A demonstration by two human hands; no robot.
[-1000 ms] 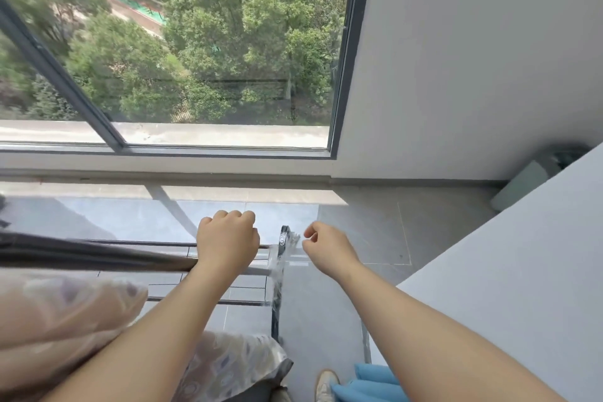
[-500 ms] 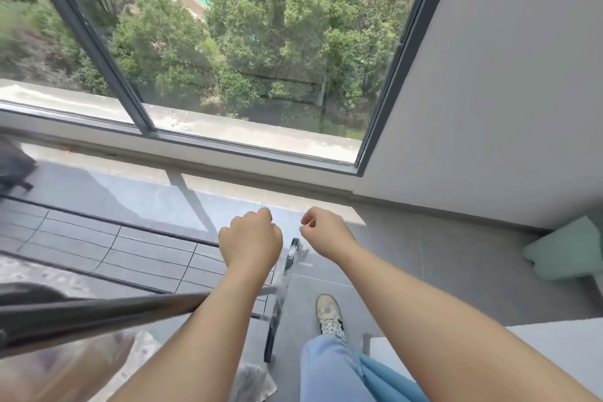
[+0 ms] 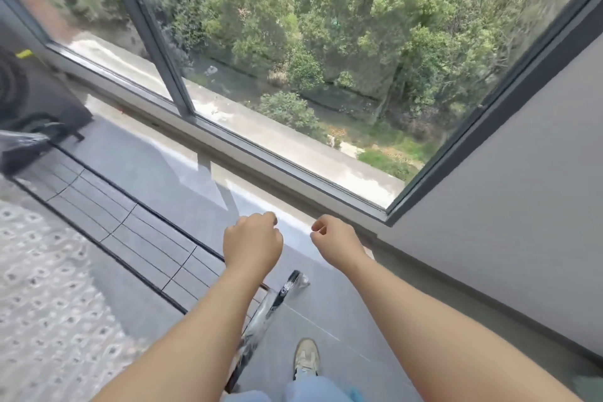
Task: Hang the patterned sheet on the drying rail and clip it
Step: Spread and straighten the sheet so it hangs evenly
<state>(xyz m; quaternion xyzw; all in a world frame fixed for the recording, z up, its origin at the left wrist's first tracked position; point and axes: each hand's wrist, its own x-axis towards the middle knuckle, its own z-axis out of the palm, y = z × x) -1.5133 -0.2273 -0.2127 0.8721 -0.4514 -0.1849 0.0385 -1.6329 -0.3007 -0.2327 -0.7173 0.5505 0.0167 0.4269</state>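
Note:
The patterned sheet (image 3: 49, 287), pale with small dotted motifs, lies spread over the left part of the drying rack. The rack's thin dark rails (image 3: 130, 232) run bare from the sheet towards its near end bar (image 3: 274, 300), which is wrapped in clear plastic. My left hand (image 3: 253, 245) hovers above that end of the rack with its fingers curled into a fist, holding nothing. My right hand (image 3: 336, 243) is beside it, further right, over the floor, fingers curled with thumb against forefinger and nothing visible in it. No clip is in view.
A large window (image 3: 326, 42) with a dark frame runs along the far side, its sill just beyond my hands. A grey wall (image 3: 522, 206) closes the right. A dark bulky object (image 3: 32, 101) stands at the rack's far left end. My shoe (image 3: 306, 357) is on the grey tiled floor.
The view has swung left and tilted. Both hands have lifted off and away from the rack's end bar, staying curled. More of the sheet on the rack shows at the left.

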